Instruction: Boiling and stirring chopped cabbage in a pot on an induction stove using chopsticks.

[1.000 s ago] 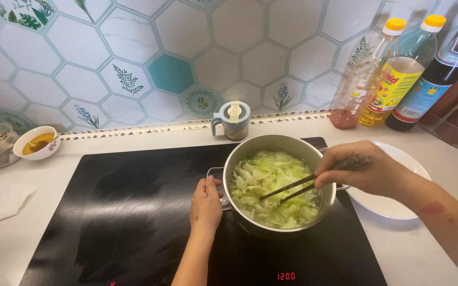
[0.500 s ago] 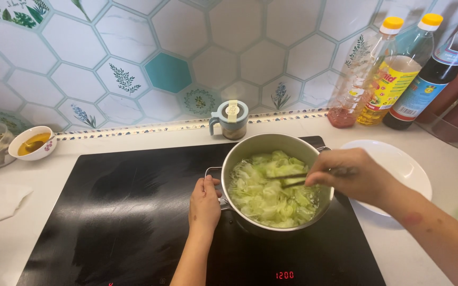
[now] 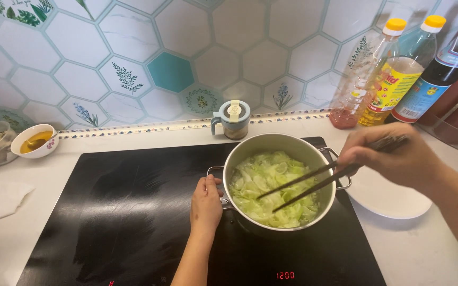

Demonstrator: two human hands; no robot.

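Steadily, we grip the steel pot's (image 3: 281,148) handle with our left hand (image 3: 205,204) on the black cooktop (image 3: 123,212) — right hand (image 3: 393,156) pinching chopsticks (image 3: 306,182) in the cabbage (image 3: 271,188) — best stirred gently, low.

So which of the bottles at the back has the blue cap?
The dark bottle, farthest right of the three in the row. Its liquid is nearly black, and its cap is blue. The two bottles to its left have yellow caps and hold lighter liquid.
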